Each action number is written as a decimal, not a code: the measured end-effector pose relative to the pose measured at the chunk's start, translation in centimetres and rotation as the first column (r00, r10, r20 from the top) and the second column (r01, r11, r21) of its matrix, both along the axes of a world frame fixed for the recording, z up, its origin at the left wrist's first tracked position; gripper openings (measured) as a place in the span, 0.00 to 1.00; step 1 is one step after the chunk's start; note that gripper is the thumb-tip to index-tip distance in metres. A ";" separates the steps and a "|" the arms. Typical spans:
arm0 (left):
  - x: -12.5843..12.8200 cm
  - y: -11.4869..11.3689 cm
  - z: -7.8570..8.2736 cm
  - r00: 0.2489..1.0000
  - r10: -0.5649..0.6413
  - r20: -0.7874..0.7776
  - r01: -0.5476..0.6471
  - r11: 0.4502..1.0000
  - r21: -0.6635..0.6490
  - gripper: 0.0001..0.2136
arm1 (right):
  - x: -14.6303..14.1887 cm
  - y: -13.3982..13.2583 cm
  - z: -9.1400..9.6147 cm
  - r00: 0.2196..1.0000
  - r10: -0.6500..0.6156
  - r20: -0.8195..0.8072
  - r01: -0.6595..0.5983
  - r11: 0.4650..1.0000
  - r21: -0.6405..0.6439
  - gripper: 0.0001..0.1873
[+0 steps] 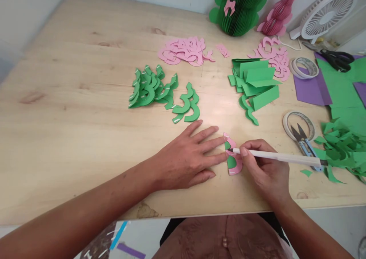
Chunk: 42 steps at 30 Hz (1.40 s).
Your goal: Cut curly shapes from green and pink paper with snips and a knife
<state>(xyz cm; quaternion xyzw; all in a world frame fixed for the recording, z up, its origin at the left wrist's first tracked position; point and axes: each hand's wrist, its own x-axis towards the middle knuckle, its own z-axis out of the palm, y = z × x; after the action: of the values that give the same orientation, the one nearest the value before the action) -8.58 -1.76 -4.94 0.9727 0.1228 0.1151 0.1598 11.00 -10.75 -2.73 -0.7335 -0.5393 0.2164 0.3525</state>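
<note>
My left hand (187,158) lies flat on the wooden table (71,98), fingers stretched out, fingertips pressing the left edge of a small pink and green paper piece (233,160). My right hand (265,169) is closed round a thin white stick-like tool (281,158), whose tip touches the top of that paper piece. Behind my left hand lie green curved paper cut-outs (187,105) and a larger heap of them (150,87).
Pink cut-outs (184,51) and folded green paper (256,83) lie further back. Tape rolls (304,67), small snips (304,142), black scissors (337,58), green scraps (343,146), purple paper (311,89), a white fan (326,15), a green honeycomb figure (238,7) and a pink one (278,15) crowd the right and back.
</note>
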 end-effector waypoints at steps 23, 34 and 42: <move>0.0 0.0 0.0 1.000 0.001 -0.012 -0.001 1.000 -0.003 0.20 | -0.2 0.1 -0.1 0.999 0.024 0.030 -0.025 0.999 0.037 0.10; 0.0 0.1 0.0 1.000 -0.019 -0.014 0.019 1.000 -0.001 0.21 | -0.2 0.1 0.0 0.999 0.029 0.031 -0.030 1.000 0.005 0.09; 0.0 0.0 0.0 1.000 -0.003 -0.006 0.003 1.000 0.005 0.21 | -0.2 0.1 0.0 0.999 0.038 0.038 -0.038 0.999 0.007 0.08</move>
<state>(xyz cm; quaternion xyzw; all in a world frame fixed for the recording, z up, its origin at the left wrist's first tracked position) -8.57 -1.72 -4.94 0.9736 0.1216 0.1122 0.1573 10.84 -10.67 -2.70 -0.7256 -0.5607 0.2071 0.3410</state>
